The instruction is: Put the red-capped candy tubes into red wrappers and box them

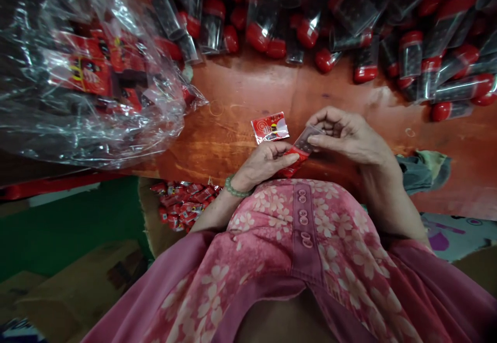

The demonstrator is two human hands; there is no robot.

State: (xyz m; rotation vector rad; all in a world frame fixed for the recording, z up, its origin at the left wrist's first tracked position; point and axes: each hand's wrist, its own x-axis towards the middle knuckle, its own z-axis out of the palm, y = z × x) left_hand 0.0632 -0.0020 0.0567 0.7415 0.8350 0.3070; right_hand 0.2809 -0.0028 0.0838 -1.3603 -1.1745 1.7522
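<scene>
My left hand (266, 164) and my right hand (345, 136) meet above the reddish wooden table top (233, 99), both on a small plastic sachet (305, 143). The sachet has dark contents and a red lower part. My left fingers hold its red end, while my right fingertips pinch its transparent upper end. Just left of my right fingers, a flat red-and-white printed packet (269, 128) lies on the table, apart from both hands. A green bead bracelet (237, 187) circles my left wrist.
Many red-capped bottles with dark contents (365, 55) lie in a heap along the far side. A large transparent bag of red packets (89, 68) sits at the left. Below the table edge are a pile of red sachets (182, 203) and cardboard boxes (77, 301).
</scene>
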